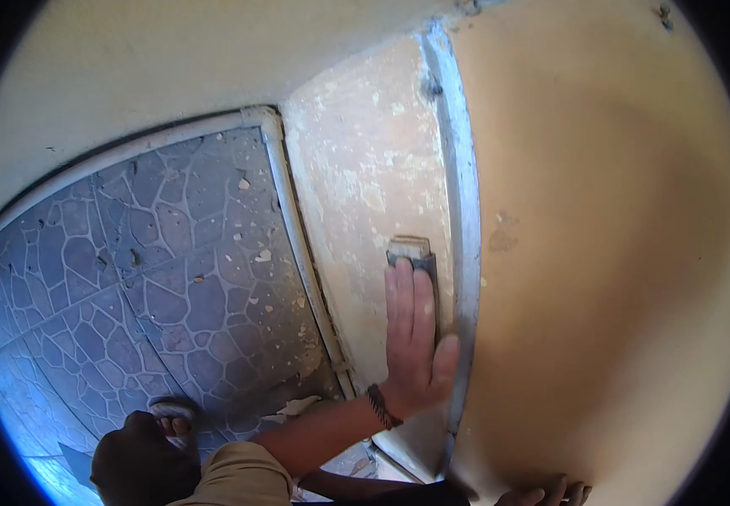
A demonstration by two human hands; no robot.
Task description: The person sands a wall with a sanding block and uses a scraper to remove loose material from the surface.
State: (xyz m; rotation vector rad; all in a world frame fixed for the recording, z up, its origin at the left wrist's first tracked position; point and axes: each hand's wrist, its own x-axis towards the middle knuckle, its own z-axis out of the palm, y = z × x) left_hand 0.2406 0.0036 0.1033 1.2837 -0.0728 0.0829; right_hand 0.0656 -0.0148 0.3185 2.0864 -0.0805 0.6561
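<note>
My left hand [414, 329], with a braided band at the wrist, lies flat over a sanding block [409, 247] wrapped in dark abrasive sheet. Its fingers point up the block, and the thumb sticks out to the right. The block rests on a narrow wall strip [356, 185] with pale, patchy marks. Just right of it runs a grey-white edge strip [464, 185]. At the bottom edge my right hand [555, 493] is partly in view, its fingers apart against the smooth tan wall [593, 253]; nothing shows in it.
Stone-patterned floor tiles [163, 244] on the left carry scattered flakes and debris. A pale pipe [297, 244] follows the foot of the wall and bends at the corner. A foot [176, 424] in a sandal and a dark rounded shape [137, 464] show at the lower left.
</note>
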